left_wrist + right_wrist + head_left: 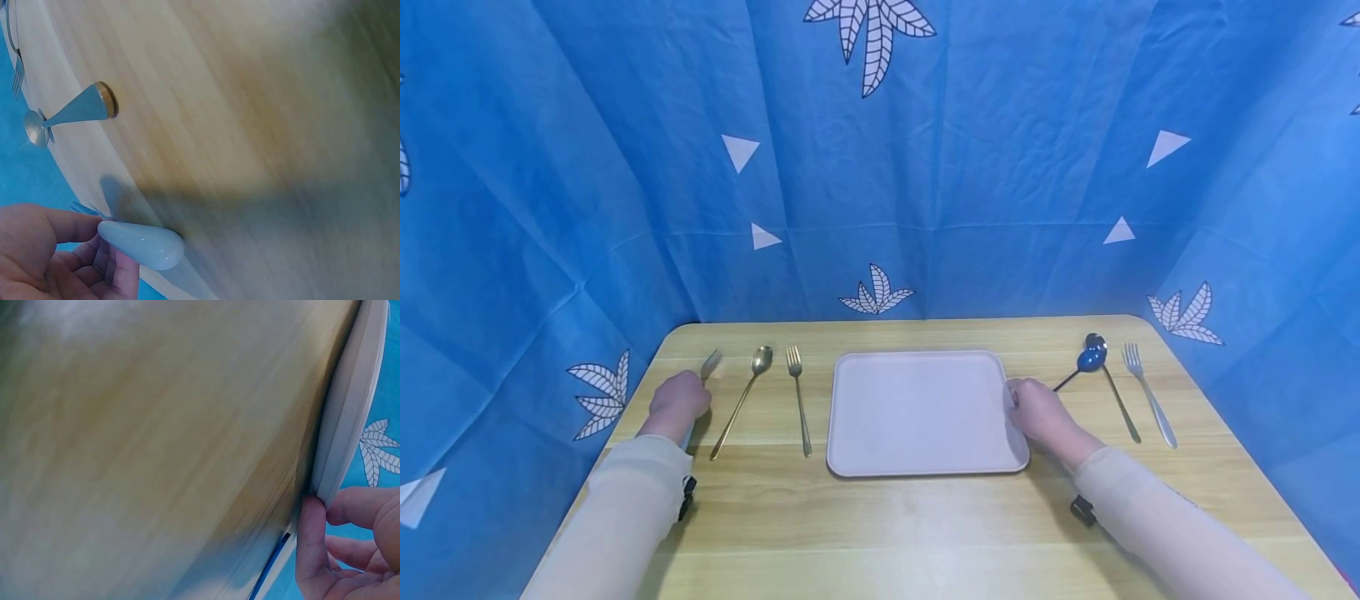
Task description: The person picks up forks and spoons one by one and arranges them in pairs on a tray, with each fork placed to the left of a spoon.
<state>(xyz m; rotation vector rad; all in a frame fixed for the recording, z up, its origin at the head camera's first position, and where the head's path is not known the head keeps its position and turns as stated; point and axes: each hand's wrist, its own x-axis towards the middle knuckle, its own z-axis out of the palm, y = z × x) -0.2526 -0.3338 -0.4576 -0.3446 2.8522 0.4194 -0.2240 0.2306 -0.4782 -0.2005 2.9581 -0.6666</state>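
My left hand point(679, 400) pinches a fork point(711, 365) near the table's left edge. Its tines point away from me, and its pale blue handle point(147, 245) sticks out from the fingers in the left wrist view. Just right of that hand lie a gold spoon point(762, 361) and a gold fork point(795, 363). A white rectangular tray point(921, 417) rests mid-table. My right hand point(1037, 408) pinches the tray's right edge, with thumb and fingers on the rim in the right wrist view. Beside this hand lies a blue spoon point(1091, 360), its handle end hidden behind the hand.
A dark-bowled spoon point(1122, 404) lies partly under the blue spoon's bowl. Farther right is a silver fork point(1153, 404). The wooden table point(880, 533) meets a blue patterned cloth point(1015, 167) at the back and both sides.
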